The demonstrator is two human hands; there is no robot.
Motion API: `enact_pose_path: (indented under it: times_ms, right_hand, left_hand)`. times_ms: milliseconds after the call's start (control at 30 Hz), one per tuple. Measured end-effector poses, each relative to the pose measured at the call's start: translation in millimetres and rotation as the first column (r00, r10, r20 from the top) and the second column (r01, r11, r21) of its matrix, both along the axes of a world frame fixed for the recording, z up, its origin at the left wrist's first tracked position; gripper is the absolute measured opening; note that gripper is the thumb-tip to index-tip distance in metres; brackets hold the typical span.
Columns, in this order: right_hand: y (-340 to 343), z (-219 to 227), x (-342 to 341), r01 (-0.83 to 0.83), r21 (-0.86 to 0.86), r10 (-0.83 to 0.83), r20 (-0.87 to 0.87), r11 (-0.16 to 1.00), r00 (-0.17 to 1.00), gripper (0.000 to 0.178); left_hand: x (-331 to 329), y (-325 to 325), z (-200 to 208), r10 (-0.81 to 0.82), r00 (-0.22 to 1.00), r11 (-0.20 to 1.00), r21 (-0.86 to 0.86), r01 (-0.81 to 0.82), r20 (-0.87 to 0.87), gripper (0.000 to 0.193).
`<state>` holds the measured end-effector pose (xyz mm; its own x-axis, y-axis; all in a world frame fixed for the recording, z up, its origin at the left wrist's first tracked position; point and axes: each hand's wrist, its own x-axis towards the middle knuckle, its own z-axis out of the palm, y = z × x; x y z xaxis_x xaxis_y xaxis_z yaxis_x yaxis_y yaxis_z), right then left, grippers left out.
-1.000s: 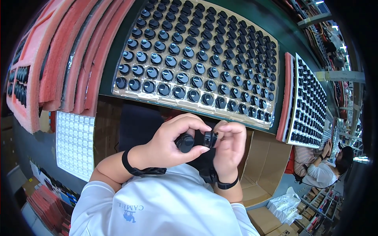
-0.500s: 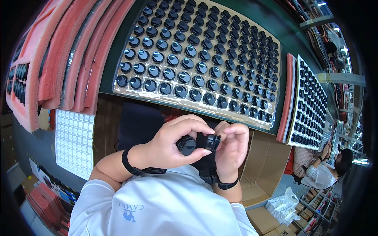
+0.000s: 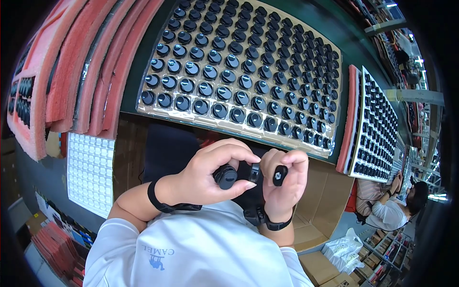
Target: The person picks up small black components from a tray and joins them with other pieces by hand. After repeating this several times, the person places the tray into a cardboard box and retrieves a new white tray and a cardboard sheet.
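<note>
Left hand is clamping two black parts, right hand is pinching an oval piece off the tray's near edge, blue shirt lettering showing.

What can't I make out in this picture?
In the head view:
Small black piece: back hidden by the right hand.
Round black piece in the left hand: surface detail too small.
Large tray: far end cut off by the top edge.
Shelves, lower right: contents too small.

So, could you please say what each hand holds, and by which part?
The left hand pinches a dark piece by opposite edges and cradles a black round part; the right hand, an oval piece by its edges.
</note>
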<state>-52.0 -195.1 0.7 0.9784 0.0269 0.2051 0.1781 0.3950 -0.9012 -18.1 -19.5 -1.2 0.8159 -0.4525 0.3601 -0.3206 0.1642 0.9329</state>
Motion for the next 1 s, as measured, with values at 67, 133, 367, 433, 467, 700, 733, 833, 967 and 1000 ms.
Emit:
enact_pose_path:
  times_ms: [67, 133, 367, 433, 467, 700, 733, 833, 967, 1000]
  right_hand:
    - [1.8, 1.3, -1.5, 0.008, -0.071, -0.008, 0.004, 0.997, 1.000, 0.043]
    - [3.4, 2.7, -2.5, 0.025, -0.213, -0.022, 0.014, 0.977, 1.000, 0.045]
    - [-3.1, -0.3, 1.7, 0.030, -0.353, -0.011, 0.054, 0.935, 0.998, 0.036]
    - [-3.5, 1.8, 1.6, 0.037, -0.388, -0.020, 0.049, 0.921, 0.999, 0.034]
    - [-5.1, 3.7, 1.9, 0.036, -0.431, -0.010, 0.064, 0.902, 0.998, 0.034]
    - [-16.4, 10.5, 4.5, 0.082, -0.539, -0.004, 0.143, 0.838, 0.990, 0.026]
    - [-20.2, 11.4, 5.6, 0.089, -0.577, 0.003, 0.156, 0.812, 0.988, 0.025]
    - [-38.5, 14.7, 10.8, 0.113, -0.656, 0.011, 0.182, 0.746, 0.983, 0.024]
    - [-89.4, 26.1, 24.6, 0.282, -0.849, -0.210, 0.207, 0.447, 0.955, 0.020]
    - [-106.3, 27.4, 29.8, 0.309, -0.895, -0.238, 0.240, 0.321, 0.941, 0.019]
  left_hand:
    - [0.9, 0.8, 1.0, 0.000, 1.000, 1.000, 0.010, 0.000, -0.006, 0.041]
    - [1.3, 0.2, 1.3, 0.005, 1.000, 1.000, 0.005, -0.005, 0.006, 0.041]
    - [0.7, -1.1, 3.2, 0.042, 0.999, 0.999, 0.005, -0.042, 0.003, 0.039]
    - [0.9, -0.2, 2.8, 0.033, 0.999, 0.999, 0.015, -0.032, -0.028, 0.038]
    - [1.0, -0.1, 2.5, 0.028, 0.999, 0.999, 0.019, -0.027, -0.043, 0.038]
    - [3.0, -5.5, -0.9, 0.021, 0.999, 0.998, 0.057, -0.019, -0.036, 0.037]
    - [3.5, -5.8, -0.9, 0.025, 0.999, 0.996, 0.082, -0.023, -0.024, 0.036]
    - [1.6, -4.2, 2.5, 0.026, 0.991, 0.996, 0.088, -0.014, -0.134, 0.034]
    - [1.7, -0.2, -0.1, 0.014, 0.977, 0.994, 0.108, 0.009, -0.211, 0.032]
    - [1.8, 0.0, -0.9, 0.012, 0.975, 0.993, 0.117, 0.014, -0.221, 0.031]
